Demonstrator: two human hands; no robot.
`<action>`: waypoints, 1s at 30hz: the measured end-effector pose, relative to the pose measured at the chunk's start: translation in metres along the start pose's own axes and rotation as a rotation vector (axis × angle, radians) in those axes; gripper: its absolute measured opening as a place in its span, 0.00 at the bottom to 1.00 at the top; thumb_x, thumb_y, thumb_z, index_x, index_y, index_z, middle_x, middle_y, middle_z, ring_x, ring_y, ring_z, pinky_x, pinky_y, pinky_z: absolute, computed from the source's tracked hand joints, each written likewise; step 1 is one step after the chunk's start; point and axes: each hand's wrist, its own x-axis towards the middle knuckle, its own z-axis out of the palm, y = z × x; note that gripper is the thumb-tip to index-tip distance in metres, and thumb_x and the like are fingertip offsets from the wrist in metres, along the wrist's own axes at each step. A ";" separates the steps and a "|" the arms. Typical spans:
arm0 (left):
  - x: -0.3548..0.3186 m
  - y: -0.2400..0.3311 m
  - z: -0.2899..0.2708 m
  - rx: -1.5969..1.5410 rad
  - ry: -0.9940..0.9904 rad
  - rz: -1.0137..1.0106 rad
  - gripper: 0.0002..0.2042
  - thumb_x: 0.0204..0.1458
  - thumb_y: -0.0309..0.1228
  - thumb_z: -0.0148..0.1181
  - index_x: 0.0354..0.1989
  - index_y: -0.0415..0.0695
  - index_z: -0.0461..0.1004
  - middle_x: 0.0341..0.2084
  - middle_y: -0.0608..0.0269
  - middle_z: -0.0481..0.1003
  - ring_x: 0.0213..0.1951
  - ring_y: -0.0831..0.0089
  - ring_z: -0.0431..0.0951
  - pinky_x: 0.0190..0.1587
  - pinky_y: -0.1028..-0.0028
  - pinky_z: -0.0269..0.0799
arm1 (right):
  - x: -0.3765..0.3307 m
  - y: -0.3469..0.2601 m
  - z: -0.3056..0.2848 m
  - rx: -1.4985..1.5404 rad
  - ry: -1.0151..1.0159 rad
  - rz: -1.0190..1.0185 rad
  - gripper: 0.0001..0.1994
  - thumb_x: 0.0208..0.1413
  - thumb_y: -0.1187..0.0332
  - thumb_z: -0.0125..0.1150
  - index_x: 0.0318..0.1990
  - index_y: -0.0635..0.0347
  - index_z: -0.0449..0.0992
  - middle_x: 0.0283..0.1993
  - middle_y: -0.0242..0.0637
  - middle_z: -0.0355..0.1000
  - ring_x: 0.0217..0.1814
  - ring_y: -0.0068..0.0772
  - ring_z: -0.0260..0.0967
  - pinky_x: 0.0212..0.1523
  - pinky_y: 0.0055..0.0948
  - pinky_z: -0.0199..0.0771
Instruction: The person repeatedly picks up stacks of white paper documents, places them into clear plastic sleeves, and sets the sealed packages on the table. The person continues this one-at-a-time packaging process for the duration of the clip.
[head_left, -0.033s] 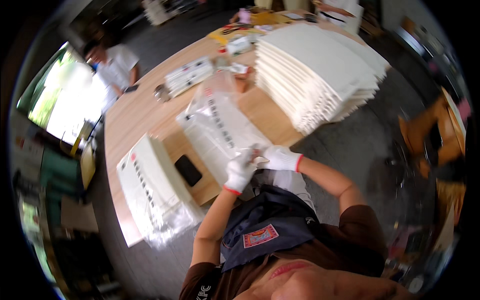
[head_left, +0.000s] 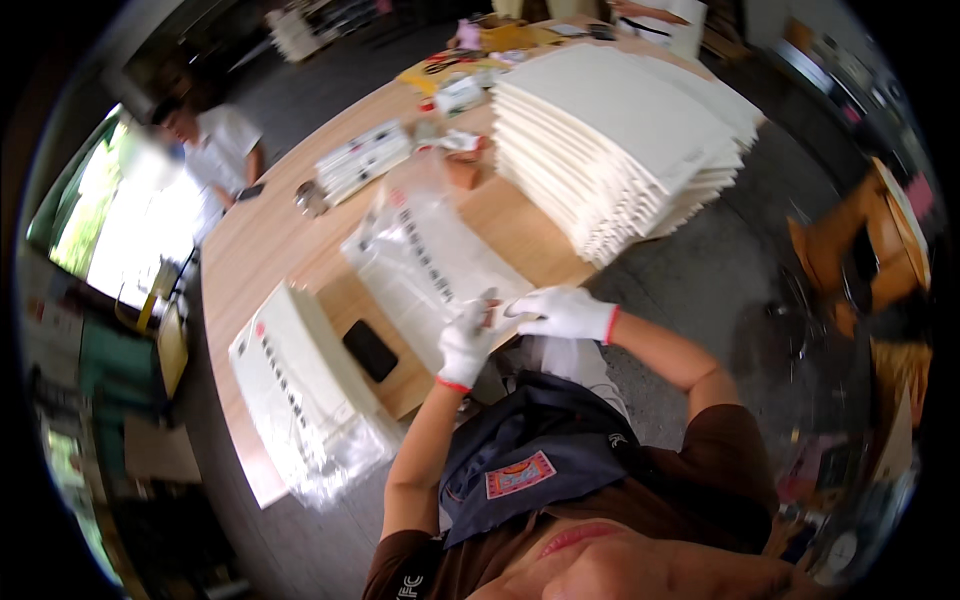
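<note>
Both my hands wear white knit gloves with red cuffs and meet over the near edge of the table. My left hand (head_left: pixel 466 345) is closed, with a small reddish-brown patch at its fingertips that I cannot identify. Fingers bent together, my right hand (head_left: pixel 566 312) reaches toward the left one, and a small dark curved shape shows between them. What they pinch is too small to name. Beyond them lies a clear plastic bag (head_left: pixel 425 250) with dark print and a red mark, its near end at my fingers. A black phone (head_left: pixel 370 350) rests left of the bag.
A stack of bagged white sheets (head_left: pixel 305 375) lies at the left table edge. A tall white stack (head_left: pixel 625 130) stands at the far right. A white packet (head_left: pixel 362 158), small metal jar (head_left: pixel 310 198) and scissors (head_left: pixel 440 64) lie farther back. A person (head_left: pixel 222 150) is at the far left.
My hands have drawn slightly apart; the right one has shifted a little to the right, the left one a little left. The whole view has shifted slightly.
</note>
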 end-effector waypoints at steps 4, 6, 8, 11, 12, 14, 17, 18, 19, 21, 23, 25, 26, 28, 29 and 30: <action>0.018 -0.017 0.001 -0.240 0.019 -0.072 0.09 0.54 0.24 0.54 0.42 0.47 0.75 0.35 0.60 0.80 0.26 0.70 0.79 0.28 0.73 0.71 | -0.049 -0.032 -0.121 -0.378 0.843 -0.179 0.07 0.50 0.69 0.64 0.37 0.57 0.77 0.35 0.37 0.76 0.35 0.39 0.73 0.39 0.33 0.73; 0.043 0.009 -0.004 -0.350 -0.147 -0.203 0.09 0.55 0.23 0.52 0.44 0.42 0.74 0.29 0.62 0.78 0.21 0.80 0.71 0.25 0.77 0.68 | -0.068 -0.020 -0.173 -0.739 0.797 -0.006 0.14 0.47 0.64 0.65 0.42 0.57 0.75 0.42 0.36 0.74 0.43 0.40 0.71 0.44 0.34 0.70; 0.063 0.025 0.005 -0.497 -0.179 -0.174 0.10 0.56 0.23 0.51 0.45 0.40 0.74 0.26 0.64 0.76 0.20 0.82 0.68 0.24 0.78 0.67 | -0.081 0.012 -0.195 -0.858 0.597 0.158 0.23 0.46 0.55 0.65 0.49 0.54 0.72 0.48 0.35 0.71 0.49 0.40 0.68 0.48 0.35 0.69; 0.092 0.042 0.017 -0.700 -0.257 -0.094 0.13 0.58 0.25 0.50 0.52 0.38 0.69 0.40 0.61 0.73 0.33 0.80 0.74 0.34 0.79 0.71 | -0.082 0.050 -0.216 -0.815 0.317 0.142 0.22 0.50 0.53 0.59 0.52 0.47 0.71 0.50 0.33 0.71 0.51 0.38 0.67 0.52 0.33 0.69; 0.100 0.048 0.025 -0.769 -0.265 -0.041 0.15 0.59 0.26 0.49 0.54 0.38 0.67 0.44 0.60 0.72 0.36 0.79 0.74 0.37 0.79 0.72 | -0.085 0.066 -0.223 -0.872 0.270 0.059 0.20 0.52 0.54 0.58 0.52 0.47 0.71 0.50 0.31 0.71 0.50 0.37 0.67 0.50 0.32 0.70; 0.119 0.062 0.031 -0.641 -0.391 0.024 0.17 0.59 0.27 0.47 0.57 0.39 0.64 0.51 0.58 0.70 0.44 0.75 0.73 0.46 0.75 0.72 | -0.082 0.083 -0.232 -0.975 0.247 -0.107 0.16 0.51 0.58 0.57 0.48 0.48 0.72 0.49 0.29 0.72 0.48 0.35 0.69 0.47 0.30 0.71; 0.133 0.109 0.020 -0.969 -0.540 -0.232 0.18 0.58 0.29 0.45 0.56 0.40 0.65 0.51 0.58 0.70 0.46 0.71 0.73 0.48 0.72 0.71 | -0.078 0.064 -0.244 -1.007 0.427 -0.187 0.10 0.46 0.65 0.57 0.37 0.53 0.74 0.45 0.29 0.75 0.41 0.33 0.72 0.37 0.31 0.72; 0.138 0.120 0.015 -1.121 -0.584 -0.350 0.18 0.57 0.30 0.44 0.55 0.41 0.66 0.50 0.58 0.70 0.46 0.70 0.73 0.48 0.72 0.71 | -0.071 0.040 -0.238 -1.029 0.429 -0.265 0.10 0.45 0.65 0.58 0.36 0.53 0.74 0.45 0.30 0.74 0.41 0.33 0.72 0.37 0.31 0.72; 0.144 0.128 0.013 -1.280 -0.618 -0.461 0.18 0.56 0.30 0.44 0.55 0.41 0.67 0.49 0.57 0.71 0.46 0.69 0.73 0.47 0.71 0.71 | -0.064 0.007 -0.231 -1.059 0.430 -0.349 0.10 0.45 0.64 0.58 0.36 0.53 0.73 0.45 0.31 0.74 0.41 0.33 0.73 0.36 0.31 0.72; 0.154 0.119 0.035 -1.395 -0.346 -0.640 0.16 0.54 0.32 0.46 0.50 0.42 0.70 0.33 0.62 0.70 0.29 0.75 0.70 0.31 0.75 0.67 | -0.061 -0.046 -0.194 -1.015 0.371 -0.429 0.12 0.46 0.63 0.59 0.39 0.53 0.74 0.43 0.33 0.74 0.39 0.34 0.73 0.35 0.32 0.72; 0.147 0.117 0.020 -1.161 -0.320 -0.776 0.12 0.54 0.31 0.47 0.43 0.44 0.73 0.19 0.71 0.63 0.17 0.78 0.62 0.19 0.77 0.58 | -0.073 -0.076 -0.158 -0.742 0.373 -0.358 0.17 0.49 0.60 0.60 0.47 0.54 0.73 0.41 0.34 0.74 0.38 0.36 0.73 0.35 0.33 0.72; 0.138 0.097 -0.014 -1.001 -0.352 -0.682 0.11 0.54 0.31 0.47 0.40 0.44 0.74 0.20 0.70 0.67 0.18 0.79 0.66 0.20 0.77 0.61 | -0.084 -0.073 -0.154 -0.514 0.542 -0.097 0.22 0.52 0.58 0.60 0.55 0.54 0.70 0.41 0.35 0.74 0.39 0.38 0.73 0.37 0.35 0.72; 0.132 0.086 -0.034 -0.920 -0.366 -0.641 0.10 0.53 0.32 0.47 0.38 0.44 0.74 0.21 0.69 0.69 0.19 0.79 0.67 0.20 0.77 0.63 | -0.100 -0.059 -0.159 -0.477 0.656 0.099 0.24 0.54 0.57 0.59 0.58 0.53 0.68 0.40 0.36 0.74 0.40 0.39 0.73 0.38 0.36 0.72; 0.122 0.092 -0.076 -0.817 -0.339 -0.657 0.10 0.53 0.33 0.49 0.35 0.41 0.74 0.25 0.67 0.73 0.24 0.77 0.73 0.24 0.75 0.69 | -0.109 -0.036 -0.157 -0.148 0.676 0.416 0.27 0.56 0.59 0.58 0.62 0.56 0.64 0.47 0.38 0.72 0.48 0.38 0.70 0.48 0.33 0.68; 0.116 0.086 -0.093 -0.761 -0.439 -0.568 0.11 0.52 0.33 0.51 0.37 0.40 0.73 0.27 0.64 0.75 0.25 0.75 0.75 0.26 0.74 0.71 | -0.103 -0.022 -0.153 0.118 0.605 0.534 0.28 0.56 0.61 0.58 0.63 0.59 0.62 0.54 0.41 0.70 0.56 0.35 0.67 0.57 0.29 0.64; 0.118 0.082 -0.103 -0.715 -0.559 -0.460 0.12 0.51 0.33 0.52 0.39 0.39 0.72 0.29 0.61 0.76 0.26 0.72 0.76 0.28 0.73 0.72 | -0.108 0.015 -0.122 0.443 0.751 0.174 0.28 0.56 0.64 0.58 0.63 0.59 0.62 0.56 0.40 0.67 0.58 0.33 0.64 0.61 0.27 0.59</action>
